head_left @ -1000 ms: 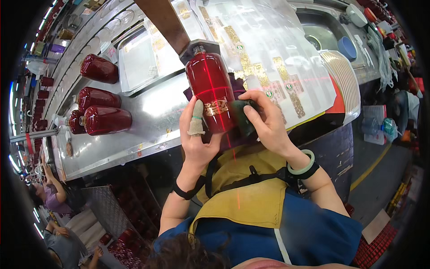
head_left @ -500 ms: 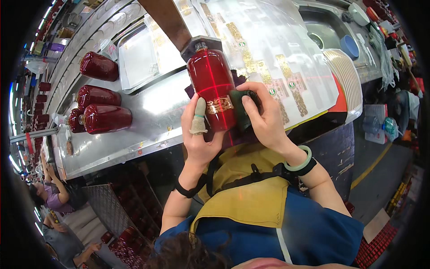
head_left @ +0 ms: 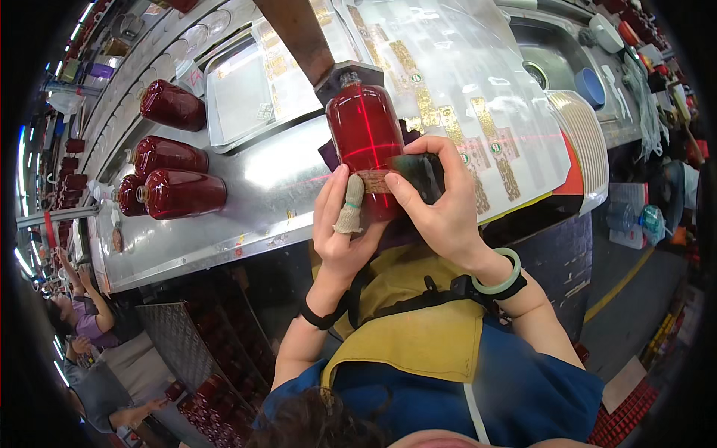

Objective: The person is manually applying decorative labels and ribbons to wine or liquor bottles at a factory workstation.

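A dark red glass bottle (head_left: 364, 123) lies on its side, its neck against a metal block (head_left: 321, 73) and crossing red light lines on its body. My left hand (head_left: 340, 243) grips its lower left side, one finger in a pale knitted finger cover (head_left: 351, 201). Around the bottle's lower body runs a gold patterned label (head_left: 373, 181). My right hand (head_left: 452, 201) is closed on a dark green cloth (head_left: 422, 175) at the bottle's right side, thumb against the label. Purple cloth (head_left: 328, 155) shows beneath the bottle.
Several red bottles (head_left: 185, 196) lie to the left on the metal table (head_left: 258, 201). Behind them is a metal tray (head_left: 240, 93). Gold label strips (head_left: 489, 142) lie on a clear sheet to the right, before a sink (head_left: 549, 52). Two people (head_left: 89, 317) are at far left.
My right thumb has moved left onto the label, with the cloth still in that hand. The left hand's covered finger has slid lower along the bottle. The whole view has shifted slightly.
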A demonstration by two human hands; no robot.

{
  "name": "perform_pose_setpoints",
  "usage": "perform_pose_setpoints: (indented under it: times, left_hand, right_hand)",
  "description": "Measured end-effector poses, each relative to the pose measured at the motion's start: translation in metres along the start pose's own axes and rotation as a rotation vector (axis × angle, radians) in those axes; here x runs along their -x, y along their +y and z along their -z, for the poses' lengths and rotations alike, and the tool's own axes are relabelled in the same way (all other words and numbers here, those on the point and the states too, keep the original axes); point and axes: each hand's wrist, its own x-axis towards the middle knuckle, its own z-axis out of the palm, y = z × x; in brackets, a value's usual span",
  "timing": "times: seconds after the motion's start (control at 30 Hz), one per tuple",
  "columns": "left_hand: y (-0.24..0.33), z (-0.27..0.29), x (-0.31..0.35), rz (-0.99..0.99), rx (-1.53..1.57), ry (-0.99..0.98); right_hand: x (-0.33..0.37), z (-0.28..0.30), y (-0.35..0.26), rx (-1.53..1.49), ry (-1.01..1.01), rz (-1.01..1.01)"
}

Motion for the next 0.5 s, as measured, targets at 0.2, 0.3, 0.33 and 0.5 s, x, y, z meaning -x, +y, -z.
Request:
perform_pose_setpoints:
  times: [0.2, 0.3, 0.33, 0.5]
  left_hand:
    - [-0.001, -0.003, -0.001, -0.02, -0.008, 0.007]
    - [-0.001, -0.001, -0.001, -0.024, -0.024, -0.008]
    - [-0.001, -0.001, -0.001, -0.02, -0.02, -0.005]
    - [-0.001, -0.002, 0.0, -0.019, -0.023, -0.014]
  right_hand:
    - [-0.005, 0.0, 0.009, 0.006, 0.036, -0.047]
    - [-0.005, 0.0, 0.009, -0.004, 0.036, -0.095]
    - [-0.006, 0.001, 0.01, -0.005, 0.038, -0.098]
    - [-0.006, 0.0, 0.022, 0.05, 0.08, 0.01]
